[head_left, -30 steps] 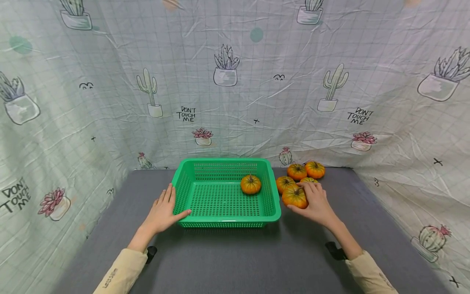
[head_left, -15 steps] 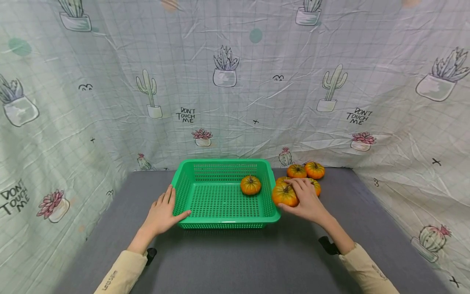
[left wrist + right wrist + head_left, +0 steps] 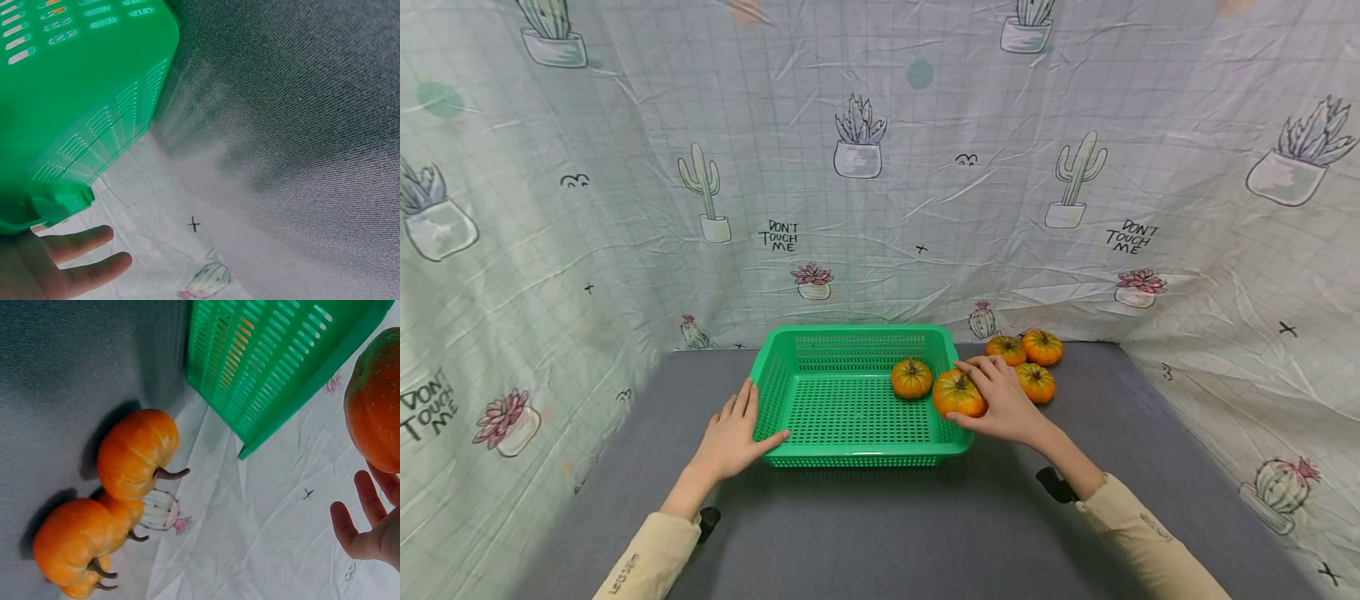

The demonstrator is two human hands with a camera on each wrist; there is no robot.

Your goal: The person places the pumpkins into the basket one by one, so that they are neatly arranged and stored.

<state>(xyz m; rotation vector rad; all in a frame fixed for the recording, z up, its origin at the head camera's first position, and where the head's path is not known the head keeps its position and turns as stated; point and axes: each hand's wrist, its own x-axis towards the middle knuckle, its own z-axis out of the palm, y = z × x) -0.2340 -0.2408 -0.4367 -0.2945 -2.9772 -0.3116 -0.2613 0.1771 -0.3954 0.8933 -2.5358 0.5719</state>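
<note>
In the head view my right hand (image 3: 1006,406) grips a small orange pumpkin (image 3: 955,397) over the right rim of a green plastic basket (image 3: 861,448). The right wrist view has this raised pumpkin (image 3: 378,403) above the basket's edge, with fingers under it. Another pumpkin (image 3: 912,378) sits inside the basket, toward its right side. My left hand (image 3: 730,435) rests at the basket's left front corner, its thumb over the rim and its fingers straight along the outer wall. Two straight fingers (image 3: 94,269) show beside the green wall in the left wrist view.
Several more pumpkins stand right of the basket, among them a near one (image 3: 1035,383) and a far one (image 3: 1042,347); my right hand partly hides this group. They sit on a dark grey tabletop (image 3: 865,533). A cactus-print sheet (image 3: 917,200) hangs behind and at both sides.
My right hand has carried its pumpkin leftward from beside the group to over the basket's right rim. The left hand and the basket have stayed in place.
</note>
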